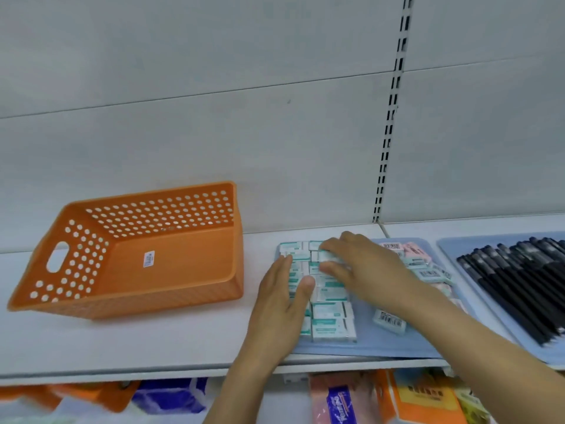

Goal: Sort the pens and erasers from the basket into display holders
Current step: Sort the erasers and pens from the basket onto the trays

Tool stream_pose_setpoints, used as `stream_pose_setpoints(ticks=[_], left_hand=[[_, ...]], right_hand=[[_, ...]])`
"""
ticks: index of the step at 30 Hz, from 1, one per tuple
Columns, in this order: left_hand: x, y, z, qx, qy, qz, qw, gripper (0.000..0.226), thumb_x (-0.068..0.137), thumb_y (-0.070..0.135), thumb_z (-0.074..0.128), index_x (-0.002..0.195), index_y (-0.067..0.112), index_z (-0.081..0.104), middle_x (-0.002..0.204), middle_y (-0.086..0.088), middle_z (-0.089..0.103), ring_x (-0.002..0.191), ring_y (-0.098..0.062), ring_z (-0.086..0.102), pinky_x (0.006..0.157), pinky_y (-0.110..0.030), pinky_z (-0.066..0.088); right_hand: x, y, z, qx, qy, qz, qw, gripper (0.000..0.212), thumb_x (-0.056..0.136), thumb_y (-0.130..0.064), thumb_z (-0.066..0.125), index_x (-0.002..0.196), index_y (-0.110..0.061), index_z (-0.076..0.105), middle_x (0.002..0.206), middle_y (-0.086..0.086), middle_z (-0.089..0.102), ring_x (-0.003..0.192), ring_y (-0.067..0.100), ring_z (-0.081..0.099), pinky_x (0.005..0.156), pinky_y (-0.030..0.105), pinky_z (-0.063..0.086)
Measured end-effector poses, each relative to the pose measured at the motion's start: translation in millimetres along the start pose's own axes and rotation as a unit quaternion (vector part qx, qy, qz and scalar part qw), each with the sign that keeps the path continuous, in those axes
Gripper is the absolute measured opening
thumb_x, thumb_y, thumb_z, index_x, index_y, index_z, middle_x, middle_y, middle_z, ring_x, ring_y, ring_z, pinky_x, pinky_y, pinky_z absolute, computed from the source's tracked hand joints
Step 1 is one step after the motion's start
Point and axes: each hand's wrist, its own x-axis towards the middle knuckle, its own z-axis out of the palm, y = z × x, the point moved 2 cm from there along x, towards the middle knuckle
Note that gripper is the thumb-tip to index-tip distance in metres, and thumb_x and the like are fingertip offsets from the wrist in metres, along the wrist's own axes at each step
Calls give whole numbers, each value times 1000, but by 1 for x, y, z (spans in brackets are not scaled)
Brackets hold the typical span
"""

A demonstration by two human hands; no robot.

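An orange perforated basket (171, 264) stands on the white shelf at left, with nothing visible inside but a label. Rows of teal and white erasers (331, 321) lie on a blue tray (367, 347). My left hand (279, 310) lies flat with straight fingers against the left side of the rows. My right hand (363, 264) reaches over the rows and pinches one eraser (328, 256) at their far end. A loose heap of pink and teal erasers (425, 267) lies behind my right arm. Black pens (516, 286) lie side by side on a second blue tray (449, 246) at right.
The white shelf (122, 347) has a front edge just below my wrists. Packaged goods (406, 399) hang or lie on the level below. A slotted upright (391, 117) runs down the back wall.
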Motion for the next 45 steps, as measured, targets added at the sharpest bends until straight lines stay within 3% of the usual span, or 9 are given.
stream_pose_setpoints(ticks=[8, 12, 15, 18, 21, 28, 32, 38, 45], left_hand=[[-2, -10, -3, 23, -35, 15, 999, 69, 97, 55, 36, 155, 27, 9, 161, 14, 8, 146, 0, 5, 121, -27, 8], [-3, -12, 0, 48, -51, 13, 997, 74, 95, 59, 29, 155, 27, 0, 162, 14, -5, 146, 1, -8, 115, -17, -3], [-3, -10, -1, 56, -63, 3, 996, 75, 95, 59, 26, 155, 25, -3, 161, 14, -11, 145, 1, -13, 112, -16, -7], [-4, -8, -1, 65, -69, -8, 995, 79, 92, 63, 21, 155, 24, -6, 161, 14, -14, 145, 0, -13, 113, -19, -6], [-5, -7, 0, 62, -73, -12, 995, 85, 85, 67, 17, 155, 24, -7, 161, 14, -13, 146, 0, -12, 116, -22, -4], [-3, -12, -5, 8, -78, -5, 997, 84, 85, 67, 22, 155, 28, 0, 161, 15, -10, 146, 1, -10, 115, -21, -3], [7, -14, -10, -9, -73, -22, 997, 89, 79, 73, 18, 155, 31, -2, 163, 10, -5, 148, -4, -3, 120, -28, 2], [21, -11, -1, 28, -100, -46, 994, 89, 82, 74, 14, 155, 28, -8, 162, 12, -8, 149, -7, -1, 122, -35, 6], [35, 1, -9, -33, -69, -90, 993, 88, 84, 74, 18, 156, 26, 4, 163, 8, 3, 149, -9, 6, 120, -33, 6]], right_hand=[[15, -6, 25, -11, -56, 6, 998, 36, 99, -36, 45, 131, -20, 53, 119, 2, 47, 115, 17, 39, 88, 35, 42], [-6, -4, 15, 3, 34, -10, 999, 39, 99, -37, 46, 137, -27, 49, 129, -6, 48, 120, 14, 37, 87, 27, 31], [-28, 24, -4, 31, 110, 60, 992, 40, 96, -41, 52, 135, -33, 52, 141, -11, 46, 131, 12, 34, 103, 32, 26], [-47, 59, -11, 17, 65, 134, 989, 45, 94, -51, 50, 137, -38, 50, 148, -14, 41, 137, 11, 31, 112, 36, 25], [-60, 63, -2, 82, 39, 147, 985, 45, 94, -47, 52, 138, -35, 49, 150, -11, 40, 138, 10, 32, 113, 31, 25], [-78, 64, 4, 141, 142, 209, 957, 60, 91, -56, 43, 146, -32, 36, 154, -9, 29, 144, 10, 18, 116, 36, 20], [-89, 81, 6, 164, 119, 280, 938, 80, 87, -76, 32, 148, -25, 32, 150, -3, 38, 138, 20, 36, 110, 49, 36], [-87, 72, 8, 172, 92, 260, 946, 61, 94, -58, 37, 143, -23, 38, 144, -4, 46, 123, 9, 44, 97, 31, 37], [-72, 75, -13, 267, 64, 260, 926, 67, 95, -58, 31, 153, -26, 22, 158, -7, 25, 142, 10, 25, 105, 22, 19]])
